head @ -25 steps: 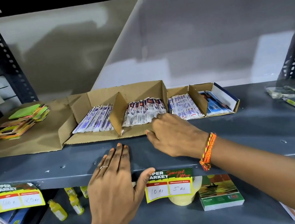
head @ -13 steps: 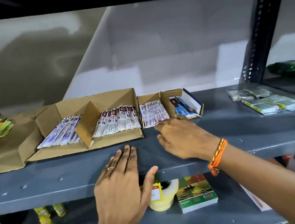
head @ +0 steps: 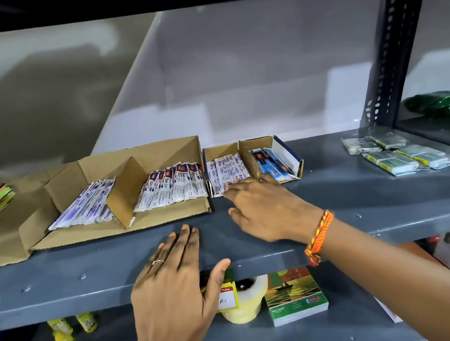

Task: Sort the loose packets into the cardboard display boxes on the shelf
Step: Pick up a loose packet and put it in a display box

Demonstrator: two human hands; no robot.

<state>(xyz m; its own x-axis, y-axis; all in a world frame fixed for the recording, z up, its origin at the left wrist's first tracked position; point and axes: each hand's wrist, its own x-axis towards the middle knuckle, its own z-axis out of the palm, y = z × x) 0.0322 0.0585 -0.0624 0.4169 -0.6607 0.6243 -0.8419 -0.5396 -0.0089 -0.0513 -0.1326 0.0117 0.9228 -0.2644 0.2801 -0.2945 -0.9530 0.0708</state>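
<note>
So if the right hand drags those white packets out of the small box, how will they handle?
The white packets look flat and thin, so probably light and bendy. They overlap loosely, so they'd likely slide and fan apart. The right hand rests fingertips on their front ends.

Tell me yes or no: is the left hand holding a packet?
No. The left hand lies flat and empty on the front edge of the shelf.

My right hand [head: 270, 210] has slid rightward along the shelf [head: 367, 202], off the front of the big cardboard box [head: 144, 225] and over to the small display box [head: 247, 150]. My fingertips [head: 227, 188] now touch the near ends of its white packets [head: 228, 171] (a second ago they rested at the big box's edge). My head has turned right too, bringing the loose packets [head: 400, 153] further into view.
</note>
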